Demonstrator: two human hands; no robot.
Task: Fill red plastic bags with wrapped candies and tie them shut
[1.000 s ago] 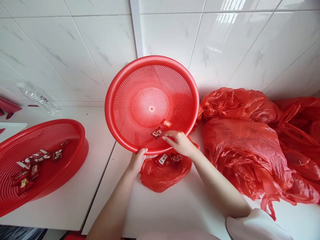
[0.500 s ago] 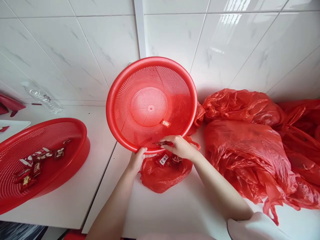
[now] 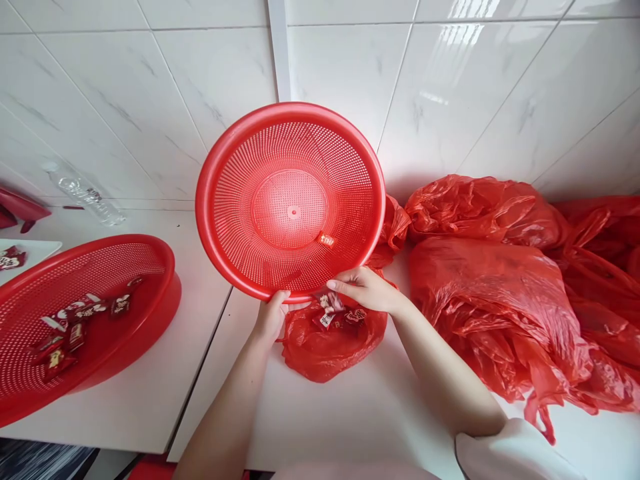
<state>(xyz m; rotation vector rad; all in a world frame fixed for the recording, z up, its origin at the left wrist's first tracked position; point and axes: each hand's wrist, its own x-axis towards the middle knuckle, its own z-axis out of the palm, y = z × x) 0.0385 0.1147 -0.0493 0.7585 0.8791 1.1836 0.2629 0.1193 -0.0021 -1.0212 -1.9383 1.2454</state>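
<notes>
My left hand (image 3: 273,319) grips the near rim of a red plastic basket (image 3: 295,143), thumb on top. The basket is tilted up, its mesh inside facing me, with one small red wrapped snack (image 3: 325,239) low inside it. By the lower right rim, my right hand (image 3: 367,289) has its thumb stretched out and apart from the fingers, with nothing visible in them. Just below its thumb is a blurred wrapped packet (image 3: 332,303). Under the basket, an opened red plastic bag (image 3: 323,360) on the table holds several small packets (image 3: 356,316).
Another red basket (image 3: 170,283) with several packets (image 3: 77,333) stands at left. Behind it are a clear plastic bottle (image 3: 90,195) and a white tray (image 3: 45,248) with packets. Filled red bags (image 3: 490,287) crowd the right side, and a tiled wall (image 3: 340,67) backs the table.
My right hand has let go of a packet, which is now over the open bag. The basket has shifted up and left in my left hand. More packets show on the white tray.
</notes>
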